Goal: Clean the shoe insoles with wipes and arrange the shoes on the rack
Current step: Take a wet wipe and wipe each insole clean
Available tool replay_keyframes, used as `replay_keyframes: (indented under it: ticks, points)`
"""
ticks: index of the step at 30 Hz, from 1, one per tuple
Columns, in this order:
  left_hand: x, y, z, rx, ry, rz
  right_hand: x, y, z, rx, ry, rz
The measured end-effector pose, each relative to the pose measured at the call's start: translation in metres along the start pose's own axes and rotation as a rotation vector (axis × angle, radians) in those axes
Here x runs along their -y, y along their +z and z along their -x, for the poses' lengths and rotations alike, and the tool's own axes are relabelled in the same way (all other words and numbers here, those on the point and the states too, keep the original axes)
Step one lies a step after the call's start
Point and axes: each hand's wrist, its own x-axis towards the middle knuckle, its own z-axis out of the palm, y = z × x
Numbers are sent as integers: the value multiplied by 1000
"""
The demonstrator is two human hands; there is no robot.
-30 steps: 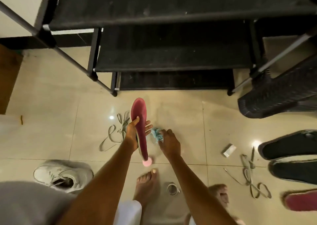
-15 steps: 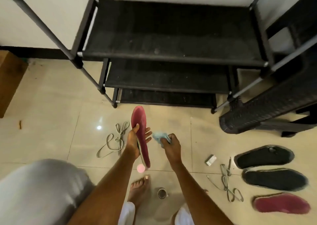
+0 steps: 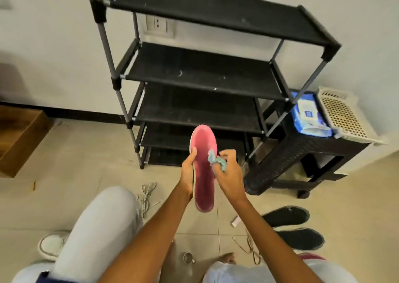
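My left hand (image 3: 188, 172) grips a pink insole (image 3: 204, 153) by its left edge and holds it upright in front of the black shoe rack (image 3: 203, 75). My right hand (image 3: 228, 170) pinches a crumpled pale blue wipe (image 3: 217, 159) against the insole's right side. Two black insoles (image 3: 287, 215) lie on the floor at the right, and the edge of another pink insole (image 3: 311, 256) shows behind my right forearm. A white shoe (image 3: 51, 246) sits on the floor at the lower left, partly hidden by my knee.
A dark wicker stool (image 3: 287, 159) right of the rack carries a blue wipes pack (image 3: 308, 114) and a white basket (image 3: 343, 114). Loose laces (image 3: 146, 194) lie on the tiled floor, with more laces (image 3: 250, 248) at the right. A small metal cup (image 3: 188, 257) stands between my feet.
The insole has been lifted from the floor to in front of the rack, its pink face turned toward me. My right hand brought the wipe onto it. The camera tilted upward.
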Motion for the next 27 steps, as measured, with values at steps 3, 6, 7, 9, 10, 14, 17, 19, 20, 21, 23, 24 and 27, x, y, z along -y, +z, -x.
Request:
replay_keyframes:
  ticks: [3,6,7,9,10,14,17,19,20,21,23,24,27]
  points:
    - [-10,15,15,62,21,42,15,-16,10,-136,-111,-8]
    - [-22,30,25,182,-12,129,18,-20,29,-41,-217,66]
    - [-26,35,27,211,-29,167,20,-22,37,-18,-263,84]
    - [-29,44,29,247,-63,234,21,-30,51,30,-379,119]
    - [-30,48,29,255,-76,265,21,-36,56,63,-436,127]
    - [-25,57,31,278,-80,226,26,-67,55,120,-545,95]
    - [-22,70,34,262,-24,113,35,-82,25,-129,-364,5]
    - [-23,80,35,232,22,75,38,-80,6,-99,-288,106]
    - [-31,82,34,228,42,43,38,-76,2,-50,-301,205]
    - [-27,86,34,228,50,31,38,-70,4,-20,-312,273]
    - [-21,96,44,258,137,-110,41,-61,19,-38,-329,248]
    - [-21,98,47,256,145,-100,41,-58,29,-44,-364,219]
    - [-23,99,45,229,100,-24,34,-56,62,41,-562,214]
